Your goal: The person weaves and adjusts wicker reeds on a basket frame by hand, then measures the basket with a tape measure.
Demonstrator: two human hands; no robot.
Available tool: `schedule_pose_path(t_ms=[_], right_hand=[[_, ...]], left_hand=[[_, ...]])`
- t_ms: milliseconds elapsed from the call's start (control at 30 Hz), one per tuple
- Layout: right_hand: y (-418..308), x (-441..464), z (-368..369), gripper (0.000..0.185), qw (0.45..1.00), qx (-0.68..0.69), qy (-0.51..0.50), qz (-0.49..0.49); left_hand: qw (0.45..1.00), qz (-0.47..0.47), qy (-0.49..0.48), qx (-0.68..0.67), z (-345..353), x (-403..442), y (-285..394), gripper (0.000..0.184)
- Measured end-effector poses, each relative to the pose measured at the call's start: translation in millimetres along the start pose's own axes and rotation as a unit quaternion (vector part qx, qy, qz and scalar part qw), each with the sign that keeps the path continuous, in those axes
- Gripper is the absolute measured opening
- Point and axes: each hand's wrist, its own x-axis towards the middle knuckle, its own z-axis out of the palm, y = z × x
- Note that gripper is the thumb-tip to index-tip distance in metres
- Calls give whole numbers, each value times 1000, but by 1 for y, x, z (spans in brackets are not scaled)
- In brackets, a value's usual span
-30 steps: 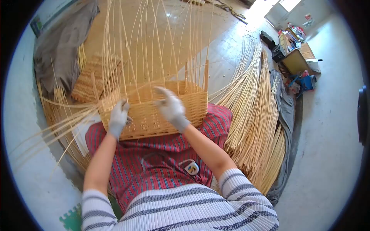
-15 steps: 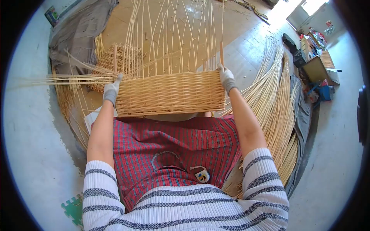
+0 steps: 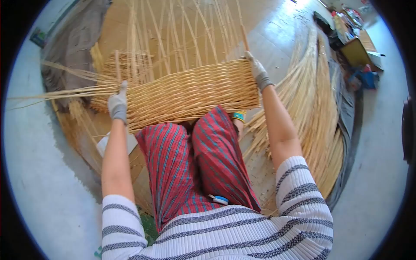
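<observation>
Woven basket (image 3: 195, 91) is sitting in the upper middle of the frame, just beyond the knees in red checked cloth (image 3: 169, 164), right end riding higher than the left. Left hand (image 3: 118, 104), gloved, is gripping its left end; right hand (image 3: 258, 71), gloved, is gripping its upper right corner. Fingers behind are hiding.

Progress: facing wall is looking woven, bottom edge to rim. Far walls aren't showing, so can't tell there. My read on what's left: thin stakes (image 3: 133, 39) are standing free above the rim, and loose strands (image 3: 86, 90) are trailing off to the left of frame, so trimming or finishing is looking undone.

Counts: one basket, two hands, two thick posts, one at the left end (image 3: 118, 65), one at the right (image 3: 245, 38). One reed pile (image 3: 312, 99) is lying right of frame. Stakes, strands and reeds are overlapping too much to count.
</observation>
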Motion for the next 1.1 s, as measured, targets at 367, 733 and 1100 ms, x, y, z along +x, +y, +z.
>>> schedule_pose_path(t_ms=[367,733,1100], right_hand=[[-11,-31,-8,85,974,209,-82,-25],[-41,-70,8,74,966,252,-55,-5],[63,-176,-29,55,978,96,164,-82]], left_hand=[[999,-24,11,-39,3,-11,-10,99],[999,12,49,-8,2,-16,-14,95],[979,150,133,-30,12,-32,-30,64]])
